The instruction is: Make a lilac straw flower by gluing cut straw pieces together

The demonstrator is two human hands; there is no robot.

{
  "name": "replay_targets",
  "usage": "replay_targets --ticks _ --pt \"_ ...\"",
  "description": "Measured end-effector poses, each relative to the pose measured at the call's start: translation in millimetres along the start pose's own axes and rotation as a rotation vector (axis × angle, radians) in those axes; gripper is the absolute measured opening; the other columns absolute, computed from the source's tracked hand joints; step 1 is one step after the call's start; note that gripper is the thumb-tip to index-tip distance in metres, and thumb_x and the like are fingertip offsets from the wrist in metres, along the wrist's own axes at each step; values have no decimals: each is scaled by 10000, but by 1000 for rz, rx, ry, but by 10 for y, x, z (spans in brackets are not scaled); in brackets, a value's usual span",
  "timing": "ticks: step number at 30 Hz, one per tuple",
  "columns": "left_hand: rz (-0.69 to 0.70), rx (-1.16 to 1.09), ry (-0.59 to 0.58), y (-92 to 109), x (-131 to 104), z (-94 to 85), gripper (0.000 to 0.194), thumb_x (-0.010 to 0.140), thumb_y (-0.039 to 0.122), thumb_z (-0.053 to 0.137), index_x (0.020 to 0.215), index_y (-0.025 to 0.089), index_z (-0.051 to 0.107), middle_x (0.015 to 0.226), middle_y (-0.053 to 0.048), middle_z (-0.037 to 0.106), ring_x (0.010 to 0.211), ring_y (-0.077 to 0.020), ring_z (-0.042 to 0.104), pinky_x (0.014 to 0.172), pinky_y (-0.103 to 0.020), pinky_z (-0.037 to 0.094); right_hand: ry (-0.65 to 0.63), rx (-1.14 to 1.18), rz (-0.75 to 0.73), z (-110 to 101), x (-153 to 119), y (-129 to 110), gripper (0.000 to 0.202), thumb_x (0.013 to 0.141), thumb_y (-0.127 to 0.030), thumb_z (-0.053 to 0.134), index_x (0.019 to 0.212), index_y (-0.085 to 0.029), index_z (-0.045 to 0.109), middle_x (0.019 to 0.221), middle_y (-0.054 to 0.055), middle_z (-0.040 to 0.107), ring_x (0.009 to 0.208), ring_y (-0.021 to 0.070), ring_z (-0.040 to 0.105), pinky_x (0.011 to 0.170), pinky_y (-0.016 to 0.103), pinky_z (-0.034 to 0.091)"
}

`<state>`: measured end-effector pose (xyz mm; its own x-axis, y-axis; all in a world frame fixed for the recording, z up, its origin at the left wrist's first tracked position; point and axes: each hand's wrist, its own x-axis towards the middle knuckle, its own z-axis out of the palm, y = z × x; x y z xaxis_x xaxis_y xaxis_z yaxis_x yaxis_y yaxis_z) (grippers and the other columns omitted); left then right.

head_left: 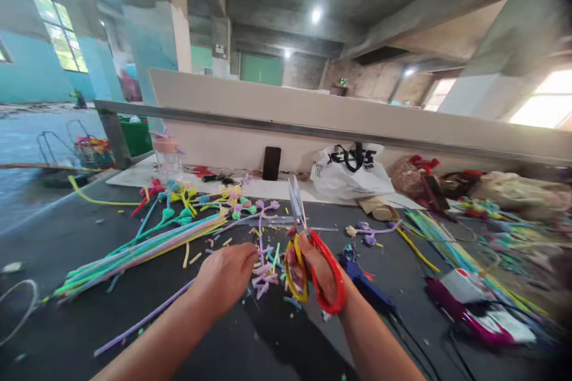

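My right hand (pixel 317 268) is wrapped through the handles of a pair of scissors (pixel 297 205), one loop red and one yellow. The blades point up and away, almost together. To the left, my left hand (pixel 232 271) is closed, its fingertips pinching at a purple pipe cleaner (pixel 260 229) that stands up with small fuzzy knobs on top. The fingertips are partly hidden. Just below, a cluster of bent purple pipe cleaner pieces (pixel 263 280) lies among colourful offcuts. A blue glue gun (pixel 364 283) rests to the right of the scissors hand.
Bundles of pastel pipe cleaners (pixel 147 250) lie at left, with fuzzy flowers (pixel 183 196) behind. A phone (pixel 271 164) leans against the back board near a white bag (pixel 351 172) and a plastic cup (pixel 167 158). A magenta and white object (pixel 478 315) sits at right beside black cables.
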<state>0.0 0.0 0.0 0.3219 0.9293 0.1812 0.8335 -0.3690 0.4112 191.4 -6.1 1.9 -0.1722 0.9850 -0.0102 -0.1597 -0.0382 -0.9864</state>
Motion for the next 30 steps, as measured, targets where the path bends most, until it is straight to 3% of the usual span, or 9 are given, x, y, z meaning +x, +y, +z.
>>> replay_targets --ticks 5,10,13,16,22,30 --pt "29 -78 92 -50 -46 108 272 884 318 323 858 255 585 837 -11 669 809 -170 613 669 -241 366 -69 -392 28 10 -412 -127 488 773 -669 371 970 -227 431 561 -65 437 374 61 341 350 176 307" --pt "89 -282 230 -95 -43 93 260 886 314 323 835 217 559 760 -8 627 702 -137 575 652 -222 359 81 -921 -114 29 -693 32 452 796 -608 367 950 -208 512 574 -35 435 475 104 415 466 226 369" --pt "86 -382 283 -111 -38 84 241 874 323 355 840 209 565 737 -3 614 675 -131 553 644 -219 353 94 -1103 -97 86 -787 79 421 835 -520 340 1039 -190 504 601 -20 484 514 119 463 509 234 395" --pt "73 -428 270 -110 -39 95 234 862 328 378 804 205 569 692 7 585 644 -128 525 629 -222 342 94 -1166 -58 156 -835 63 392 850 -458 345 1067 -171 503 632 -2 551 537 126 513 537 232 423" --pt "65 -693 134 -39 -43 74 242 825 303 407 632 182 489 585 28 468 564 -110 435 556 -208 338 63 -1172 -120 239 -813 107 399 838 -367 428 1183 -172 466 998 91 628 847 180 614 742 263 466" --pt "37 -940 -14 -18 -38 118 251 811 322 442 671 150 559 596 13 486 599 -120 446 572 -218 350 87 -1133 -77 282 -753 151 405 829 -343 456 1199 -179 444 998 82 615 831 183 606 721 283 463"
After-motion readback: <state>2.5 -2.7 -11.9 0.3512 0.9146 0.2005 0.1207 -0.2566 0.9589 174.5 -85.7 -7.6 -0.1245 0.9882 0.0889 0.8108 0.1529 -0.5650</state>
